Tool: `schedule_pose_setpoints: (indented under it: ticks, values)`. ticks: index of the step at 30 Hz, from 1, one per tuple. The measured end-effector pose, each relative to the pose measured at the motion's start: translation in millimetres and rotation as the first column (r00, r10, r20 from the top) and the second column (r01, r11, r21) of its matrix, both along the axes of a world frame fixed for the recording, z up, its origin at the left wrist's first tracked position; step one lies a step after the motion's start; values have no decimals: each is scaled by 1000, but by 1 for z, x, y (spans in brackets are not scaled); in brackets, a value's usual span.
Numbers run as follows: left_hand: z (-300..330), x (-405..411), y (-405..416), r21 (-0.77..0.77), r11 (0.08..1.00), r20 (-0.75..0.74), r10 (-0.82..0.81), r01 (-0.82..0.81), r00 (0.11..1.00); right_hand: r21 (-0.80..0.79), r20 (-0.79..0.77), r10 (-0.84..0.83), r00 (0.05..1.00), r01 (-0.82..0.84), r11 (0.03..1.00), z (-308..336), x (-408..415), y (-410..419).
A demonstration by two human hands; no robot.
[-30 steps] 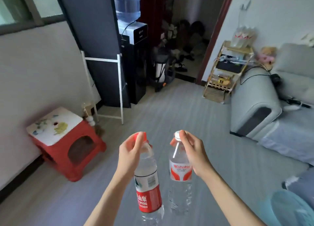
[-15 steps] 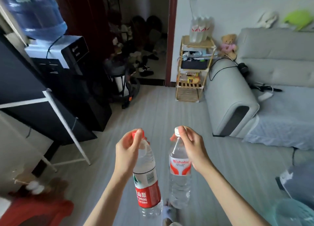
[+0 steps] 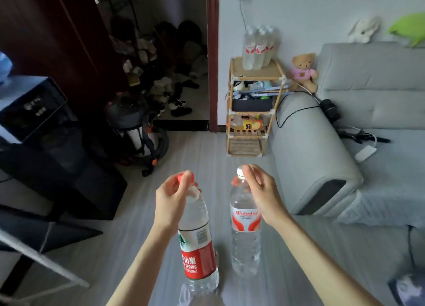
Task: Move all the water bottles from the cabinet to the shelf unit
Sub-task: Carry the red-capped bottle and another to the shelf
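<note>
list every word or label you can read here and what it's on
"Wahaha": label of the white-capped bottle in the right hand; smaller print blurred.
"SPRING", "550ml" plus Chinese characters: red label of the red-capped bottle in the left hand.
Bottles on the shelf unit: labels too small.

Teddy bear [image 3: 304,70] on grey sofa [image 3: 322,154], vacuum cleaner [image 3: 138,131] by doorway

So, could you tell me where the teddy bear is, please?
Upper right of the head view, the teddy bear sits between the shelf unit and the sofa.

Five water bottles [image 3: 245,225], one shelf unit [image 3: 253,112].
</note>
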State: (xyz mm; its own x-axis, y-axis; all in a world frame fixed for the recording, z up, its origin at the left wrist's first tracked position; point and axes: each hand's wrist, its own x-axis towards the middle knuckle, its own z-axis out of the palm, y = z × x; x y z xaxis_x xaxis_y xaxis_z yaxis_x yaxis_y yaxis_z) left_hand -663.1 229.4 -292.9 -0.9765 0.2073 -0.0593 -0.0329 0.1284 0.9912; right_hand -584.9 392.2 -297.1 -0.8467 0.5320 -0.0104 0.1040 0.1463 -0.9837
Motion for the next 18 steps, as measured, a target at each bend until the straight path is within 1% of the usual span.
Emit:
schedule_pose_setpoints:
  ticks: [4, 10, 15, 18]
  values:
    - [-10, -86, 66, 27, 998, 6, -57, 57, 998, 23, 23, -44, 999, 44, 999, -6, -75, 62]
    - [13, -221, 164, 74, 989, -20, -126, 127, 992, 50, -28, -135, 991, 136, 989, 17, -184, 160]
    - [16, -292, 244, 101, 964, -38, -244, 247, 969, 34, -4, -208, 978, 208, 977, 12, -236, 236]
    - [4, -335, 295, 123, 953, 7, -278, 275, 960, 15, -1, -255, 967, 255, 967, 4, -271, 290]
